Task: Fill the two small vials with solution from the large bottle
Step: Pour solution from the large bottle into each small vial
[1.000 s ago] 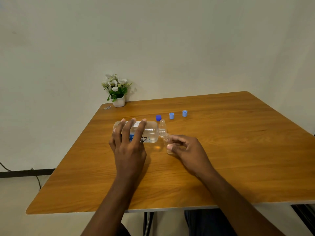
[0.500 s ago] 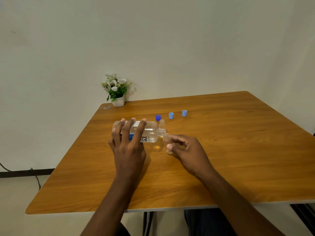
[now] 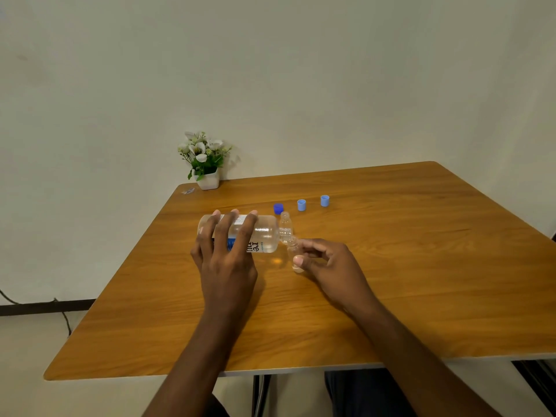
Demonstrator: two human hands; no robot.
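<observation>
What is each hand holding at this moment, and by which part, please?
The left hand grips the large bottle around its labelled body, tipped sideways. The right hand pinches a small vial by its side, below the bottle's mouth.

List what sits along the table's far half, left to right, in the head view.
Flower pot → large bottle → dark blue cap → light blue cap → second light blue cap.
</observation>
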